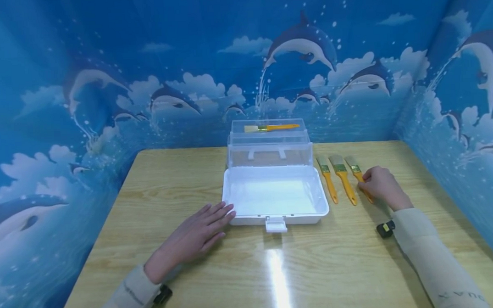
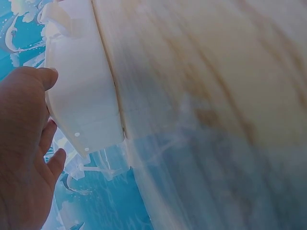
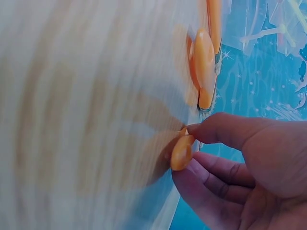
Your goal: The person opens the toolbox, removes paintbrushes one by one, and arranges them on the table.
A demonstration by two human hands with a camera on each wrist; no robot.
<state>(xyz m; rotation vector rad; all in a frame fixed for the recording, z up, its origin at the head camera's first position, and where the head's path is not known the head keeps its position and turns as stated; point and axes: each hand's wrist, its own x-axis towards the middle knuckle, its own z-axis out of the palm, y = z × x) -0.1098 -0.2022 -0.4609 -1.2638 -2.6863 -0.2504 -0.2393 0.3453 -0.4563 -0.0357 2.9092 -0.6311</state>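
My right hand (image 1: 382, 185) pinches the handle of the rightmost paintbrush (image 1: 356, 170) between thumb and fingers. In the right wrist view, the end of its orange handle (image 3: 181, 154) shows at the fingertips, close to the table. Two more paintbrushes lie to its left, a wide middle brush (image 1: 343, 179) and a narrower brush (image 1: 328, 180). My left hand (image 1: 195, 229) rests with extended fingers at the near left corner of a white plastic box (image 1: 274, 220). The box stands with its clear lid raised and its main compartment bare.
A paintbrush (image 1: 276, 127) lies crosswise in the clear raised upper part (image 1: 267, 148) behind the white base. The front latch (image 1: 276, 225) hangs down. Wood-grain table (image 1: 181, 175) surrounds the box, with a dolphin-print backdrop (image 1: 184, 60) behind and at both sides.
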